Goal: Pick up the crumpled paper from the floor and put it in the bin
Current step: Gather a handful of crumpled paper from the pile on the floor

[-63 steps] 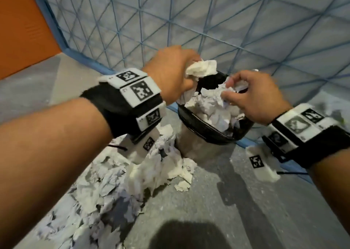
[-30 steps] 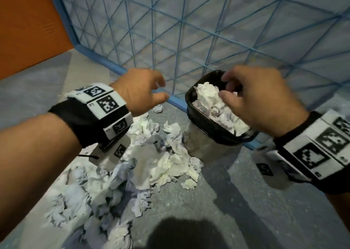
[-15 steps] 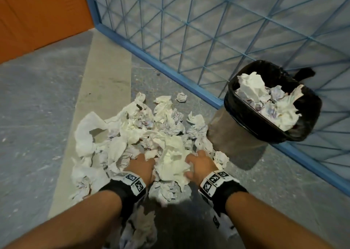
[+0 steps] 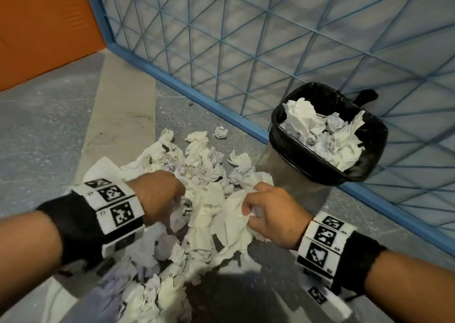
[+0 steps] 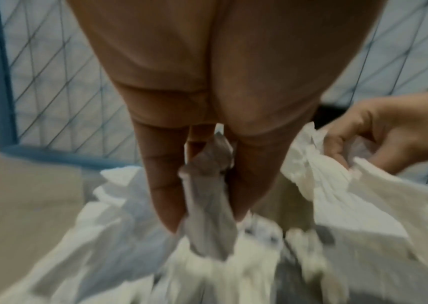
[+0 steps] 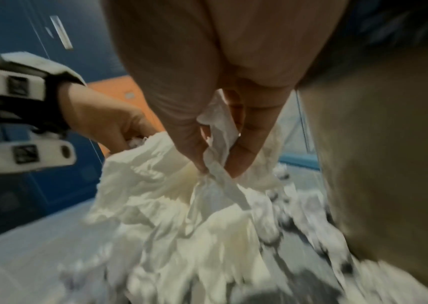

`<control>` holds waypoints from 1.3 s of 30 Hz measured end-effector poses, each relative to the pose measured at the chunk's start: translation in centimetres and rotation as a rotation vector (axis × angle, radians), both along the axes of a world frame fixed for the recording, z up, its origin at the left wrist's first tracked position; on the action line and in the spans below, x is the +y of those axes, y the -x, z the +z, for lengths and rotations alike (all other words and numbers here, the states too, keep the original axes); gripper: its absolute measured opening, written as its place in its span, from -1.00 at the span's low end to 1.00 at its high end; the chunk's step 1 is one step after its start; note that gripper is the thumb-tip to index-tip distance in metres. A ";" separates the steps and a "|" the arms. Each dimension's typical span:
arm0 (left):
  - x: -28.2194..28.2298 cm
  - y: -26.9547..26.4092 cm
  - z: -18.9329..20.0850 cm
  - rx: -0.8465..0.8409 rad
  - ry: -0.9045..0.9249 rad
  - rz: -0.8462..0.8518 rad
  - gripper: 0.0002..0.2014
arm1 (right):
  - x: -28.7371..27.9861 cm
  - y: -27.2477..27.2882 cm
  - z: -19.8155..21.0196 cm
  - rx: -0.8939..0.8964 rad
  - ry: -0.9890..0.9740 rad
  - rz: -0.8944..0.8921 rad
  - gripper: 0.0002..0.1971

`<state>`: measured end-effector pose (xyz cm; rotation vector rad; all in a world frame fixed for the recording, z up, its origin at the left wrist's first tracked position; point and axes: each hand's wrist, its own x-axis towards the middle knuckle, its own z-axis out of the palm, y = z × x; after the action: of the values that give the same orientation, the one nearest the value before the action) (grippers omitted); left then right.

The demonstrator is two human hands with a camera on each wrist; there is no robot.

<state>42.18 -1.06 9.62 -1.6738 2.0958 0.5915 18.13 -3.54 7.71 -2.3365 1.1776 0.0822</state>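
Note:
A heap of crumpled white paper (image 4: 197, 165) lies on the grey floor, left of the bin (image 4: 290, 138), which has a black liner and holds several paper balls. Above the heap, my left hand (image 4: 177, 197) pinches a crumpled piece (image 5: 207, 205) between its fingertips. My right hand (image 4: 248, 212) grips a larger crumpled sheet (image 4: 231, 226), shown between thumb and fingers in the right wrist view (image 6: 218, 152). Both pieces hang from the hands over the pile.
A blue wire-mesh panel (image 4: 246, 39) with a blue bottom rail stands behind the bin and the heap. An orange wall (image 4: 44, 22) is at the far left. One stray paper ball (image 4: 220, 132) lies near the rail. Bare grey floor stretches to the right of my hands.
Both hands left the bin and dropped into the heap on the floor. They have since closed on paper and lifted it a little above the pile.

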 end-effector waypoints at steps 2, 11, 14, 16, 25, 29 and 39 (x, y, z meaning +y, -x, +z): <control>-0.9 0.6 5.0 0.036 0.109 -0.035 -0.86 | -0.2 1.2 4.4 -0.041 0.061 0.000 -0.88; -6.2 11.3 16.8 0.817 0.814 0.038 -0.84 | -9.3 9.9 15.2 -0.027 0.619 -0.329 -0.85; -10.7 17.0 12.8 0.869 0.865 0.077 -0.78 | -12.7 11.1 11.9 0.138 0.584 -0.331 -0.85; -13.0 19.7 9.0 0.722 0.756 0.070 -0.80 | -13.7 11.2 8.8 0.251 0.414 -0.286 -0.89; -18.3 23.3 1.9 -0.055 0.246 0.065 -0.45 | -16.1 11.1 2.9 0.535 0.182 0.018 -0.70; -18.0 22.9 2.6 0.044 0.149 -0.076 -0.64 | -16.0 10.8 4.4 0.636 0.068 0.044 -0.75; -11.8 13.9 11.2 0.537 0.765 0.090 -0.59 | -10.5 10.6 15.6 0.047 0.494 -0.100 -0.70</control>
<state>28.29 -12.88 20.82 -2.1933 2.8951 0.2843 7.54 -14.01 23.29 -2.6979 1.4682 -0.2151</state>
